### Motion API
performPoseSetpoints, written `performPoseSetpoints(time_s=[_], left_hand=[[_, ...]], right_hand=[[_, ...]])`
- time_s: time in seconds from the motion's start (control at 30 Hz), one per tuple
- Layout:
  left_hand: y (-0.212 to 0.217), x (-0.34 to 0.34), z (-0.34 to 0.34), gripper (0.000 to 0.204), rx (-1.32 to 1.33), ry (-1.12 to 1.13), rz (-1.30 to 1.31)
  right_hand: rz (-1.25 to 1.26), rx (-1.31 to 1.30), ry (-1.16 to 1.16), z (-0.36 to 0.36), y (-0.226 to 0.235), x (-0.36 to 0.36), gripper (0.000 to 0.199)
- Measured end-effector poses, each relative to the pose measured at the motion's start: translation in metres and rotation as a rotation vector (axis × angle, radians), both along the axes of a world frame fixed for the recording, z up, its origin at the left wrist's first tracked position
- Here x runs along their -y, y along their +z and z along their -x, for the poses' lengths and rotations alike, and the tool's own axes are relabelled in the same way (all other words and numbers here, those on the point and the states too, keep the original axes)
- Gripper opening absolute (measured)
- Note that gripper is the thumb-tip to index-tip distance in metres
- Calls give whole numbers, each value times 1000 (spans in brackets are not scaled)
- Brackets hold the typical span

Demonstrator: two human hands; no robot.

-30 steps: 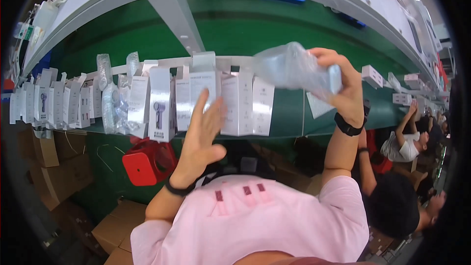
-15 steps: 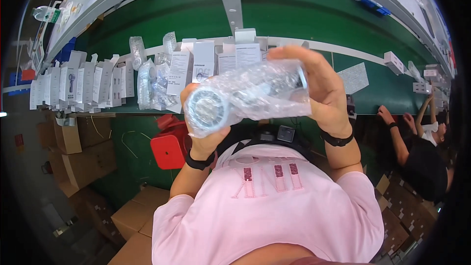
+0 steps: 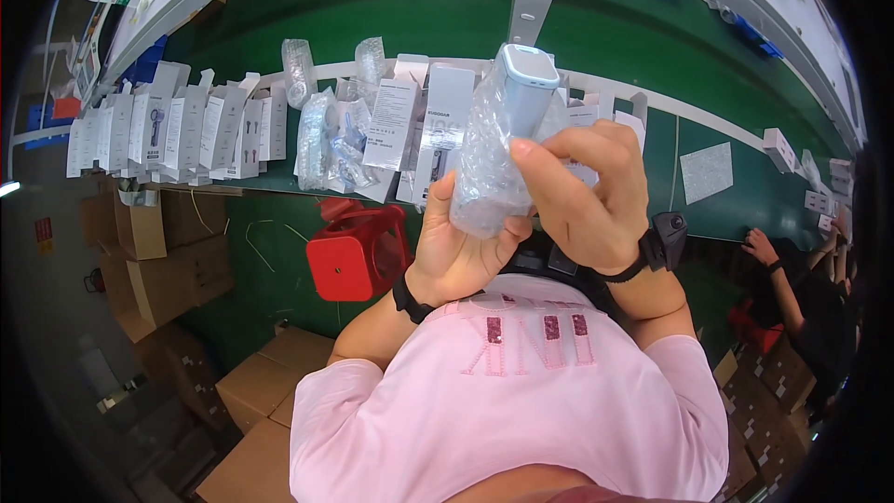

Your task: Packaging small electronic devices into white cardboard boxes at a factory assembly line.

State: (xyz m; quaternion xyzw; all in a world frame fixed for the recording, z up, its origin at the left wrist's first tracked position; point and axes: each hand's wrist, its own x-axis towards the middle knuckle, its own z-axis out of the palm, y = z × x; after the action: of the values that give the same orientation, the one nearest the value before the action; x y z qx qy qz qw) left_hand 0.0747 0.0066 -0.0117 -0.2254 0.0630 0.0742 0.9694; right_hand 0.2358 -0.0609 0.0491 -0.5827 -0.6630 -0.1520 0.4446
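Upright before my chest is a light blue handheld fan (image 3: 530,88); its squared handle end sticks out of the top of a clear bubble-wrap bag (image 3: 484,163). The fan's round head is hidden down in the bag. My left hand (image 3: 463,256) holds the bag's lower end from below, fingers and thumb around it. On the other side my right hand (image 3: 596,196) is closed, with its fingertips at the bag's edge beside the handle. Behind the bag stand white printed boxes (image 3: 442,121), some with raised flaps, and several bubble-wrapped items (image 3: 317,140).
A row of white boxes (image 3: 182,130) lines the bench's left. A flat bubble-wrap sheet (image 3: 707,173) lies on the green bench at right. A metal post (image 3: 535,0) rises behind. Below are a red stool (image 3: 340,265) and cartons (image 3: 270,382). A co-worker's arm (image 3: 782,284) shows at right.
The wrapped fan has turned from lying sideways to upright, its handle end now up and out of the bag. My left hand has moved under it; my right has come in closer, fingers curled.
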Motion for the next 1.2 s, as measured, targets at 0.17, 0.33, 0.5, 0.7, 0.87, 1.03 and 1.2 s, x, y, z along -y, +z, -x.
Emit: performPoseSetpoints(time_s=[0.17, 0.33, 0.5, 0.7, 0.87, 1.03, 1.2], left_hand=[[-1, -2, 1, 64, 17, -1, 32], [-10, 14, 9, 66, -292, -28, -675], [-15, 44, -3, 65, -283, -111, -717], [-11, -21, 50, 61, -923, -20, -2009], [-39, -93, 142, 33, -1821, -123, -2286], [-60, -154, 122, 51, -1709, -60, -2214], [-103, -172, 36, 98, -1467, -129, -2615]], right_hand=[[-77, -195, -26, -7, -6, -6, 29], [-366, -1652, 251, -21, -38, 8, 83], [181, -1758, 673, -30, -57, 38, 92], [165, -1895, 698, -77, -48, 53, 55], [345, -1857, 666, -74, -43, 46, 28], [513, -1598, 444, -27, -33, 3, 27], [602, -1438, 273, 27, -11, -43, 41]])
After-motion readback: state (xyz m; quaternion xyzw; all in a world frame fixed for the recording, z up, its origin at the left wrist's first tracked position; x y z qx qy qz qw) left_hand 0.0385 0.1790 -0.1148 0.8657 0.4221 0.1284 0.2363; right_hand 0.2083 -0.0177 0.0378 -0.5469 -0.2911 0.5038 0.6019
